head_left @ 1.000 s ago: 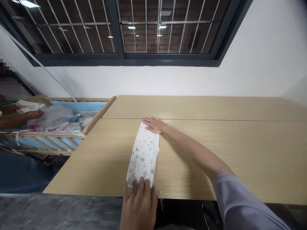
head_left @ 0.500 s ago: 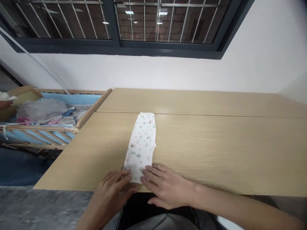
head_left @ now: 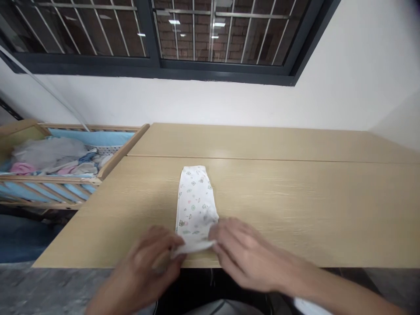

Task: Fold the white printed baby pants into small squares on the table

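Note:
A white cloth (head_left: 196,201) with a small green and pink print lies as a long narrow folded strip on the wooden table, its far end narrower. Its near end is lifted and turned up between my hands. My left hand (head_left: 147,258) pinches the near left corner between thumb and fingers. On the other side, my right hand (head_left: 244,253) grips the near right corner, fingers closed on it. Both hands are slightly blurred by motion.
The pale wooden table (head_left: 295,197) has a seam along its back part and meets a white wall. At the left stands a wooden crib (head_left: 121,151) with blue lining and a pile of clothes (head_left: 49,153). A dark-framed barred window (head_left: 210,74) is above.
Both hands have gone from resting on the cloth's near end to gripping its corners. That edge is now raised, and the cloth's far end has shifted nearer to me.

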`<state>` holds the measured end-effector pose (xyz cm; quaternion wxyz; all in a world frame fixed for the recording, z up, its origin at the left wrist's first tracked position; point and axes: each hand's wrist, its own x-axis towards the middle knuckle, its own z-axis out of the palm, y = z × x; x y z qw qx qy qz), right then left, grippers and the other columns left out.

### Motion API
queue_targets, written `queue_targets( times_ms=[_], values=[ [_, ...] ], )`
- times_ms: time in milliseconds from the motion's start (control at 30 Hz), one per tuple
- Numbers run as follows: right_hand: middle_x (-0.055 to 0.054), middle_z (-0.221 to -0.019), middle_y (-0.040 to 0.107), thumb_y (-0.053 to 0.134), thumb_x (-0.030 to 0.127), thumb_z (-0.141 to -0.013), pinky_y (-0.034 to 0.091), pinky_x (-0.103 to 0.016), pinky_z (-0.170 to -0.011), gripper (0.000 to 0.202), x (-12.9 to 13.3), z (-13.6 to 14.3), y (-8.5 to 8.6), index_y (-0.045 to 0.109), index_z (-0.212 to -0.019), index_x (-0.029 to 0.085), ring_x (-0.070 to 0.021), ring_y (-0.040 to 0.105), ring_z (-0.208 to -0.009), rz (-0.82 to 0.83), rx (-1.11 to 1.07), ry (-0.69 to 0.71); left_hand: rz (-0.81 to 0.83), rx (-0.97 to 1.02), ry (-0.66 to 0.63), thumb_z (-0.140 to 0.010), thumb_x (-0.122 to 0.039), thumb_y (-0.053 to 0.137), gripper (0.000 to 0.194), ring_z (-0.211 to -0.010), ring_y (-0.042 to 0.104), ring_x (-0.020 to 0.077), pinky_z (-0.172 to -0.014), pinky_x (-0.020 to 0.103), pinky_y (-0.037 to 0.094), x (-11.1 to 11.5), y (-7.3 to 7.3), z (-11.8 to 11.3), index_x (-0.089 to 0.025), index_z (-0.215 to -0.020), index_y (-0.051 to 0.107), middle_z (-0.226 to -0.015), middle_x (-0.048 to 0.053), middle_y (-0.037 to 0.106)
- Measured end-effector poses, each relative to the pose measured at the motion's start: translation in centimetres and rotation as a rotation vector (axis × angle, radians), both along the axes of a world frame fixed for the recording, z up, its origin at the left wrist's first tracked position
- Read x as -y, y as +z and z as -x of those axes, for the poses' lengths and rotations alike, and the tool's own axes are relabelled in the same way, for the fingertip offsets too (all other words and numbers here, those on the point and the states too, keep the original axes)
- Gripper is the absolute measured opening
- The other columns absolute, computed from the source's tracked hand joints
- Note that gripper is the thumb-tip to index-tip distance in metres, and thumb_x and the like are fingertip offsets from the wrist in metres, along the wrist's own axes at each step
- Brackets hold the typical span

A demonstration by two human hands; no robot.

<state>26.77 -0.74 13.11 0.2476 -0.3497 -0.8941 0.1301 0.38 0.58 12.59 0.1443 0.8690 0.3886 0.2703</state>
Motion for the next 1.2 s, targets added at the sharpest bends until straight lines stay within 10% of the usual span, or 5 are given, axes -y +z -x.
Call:
queue_targets(
  times_ms=[267,533,767,967,1200],
  values=[
    [-0.006,-0.102,0.066,0.043,0.029,-0.1,0.048,-0.032,-0.08,0.02,-15.3,0.5,-0.9,0.06,-0.102,0.02,-0.0191,0.061,-0.092,0.128,-0.234,-0.223,0.017,-0.288,0.271,-0.101,-0.035,0.044,0.031,-0.102,0.063,0.0227,-0.091,0.033,0.045,-13.3,3.5,-3.0,-0.019,-0.106,0.07,-0.107,0.009,0.07],
    [-0.005,-0.092,0.068,0.049,0.018,-0.094,0.043,-0.026,-0.076,0.014,-24.7,1.0,-6.6,0.063,-0.093,0.015,-0.0164,0.06,-0.084,0.19,-0.113,-0.415,0.116,-0.491,0.429,-0.097,-0.025,0.052,0.023,-0.1,0.066,0.0268,-0.084,0.034,0.045,-20.8,0.0,-6.3,-0.012,-0.105,0.069,-0.11,0.018,0.072],
    [-0.016,-0.126,0.061,0.042,0.028,-0.103,0.041,-0.037,-0.104,0.03,-23.5,1.4,-5.7,0.058,-0.124,0.013,-0.0234,0.055,-0.119,0.063,-0.04,-0.368,-0.02,-0.53,0.432,-0.103,-0.03,0.041,0.039,-0.116,0.059,0.0351,-0.095,0.043,0.045,-14.5,-0.8,-7.5,-0.003,-0.122,0.061,-0.122,0.026,0.064],
    [-0.009,-0.162,0.035,0.03,0.044,-0.107,0.025,-0.045,-0.122,0.053,-18.6,4.2,-5.6,0.033,-0.156,0.023,-0.0229,0.03,-0.15,-0.001,0.15,0.226,-0.03,-0.652,0.347,-0.099,-0.047,0.049,0.054,-0.125,0.058,0.0422,-0.098,0.051,0.049,-5.5,-4.2,-9.1,-0.002,-0.126,0.064,-0.13,0.029,0.063],
    [-0.005,-0.166,0.022,0.032,0.052,-0.106,0.011,-0.042,-0.127,0.061,-21.3,4.1,-9.6,0.029,-0.159,0.023,-0.0216,0.017,-0.155,0.122,0.275,0.333,-0.065,-0.622,0.439,-0.097,-0.043,0.055,0.059,-0.135,0.05,0.0449,-0.106,0.053,0.045,-4.8,-7.9,-9.3,0.0,-0.137,0.057,-0.142,0.032,0.054]
  ],
)
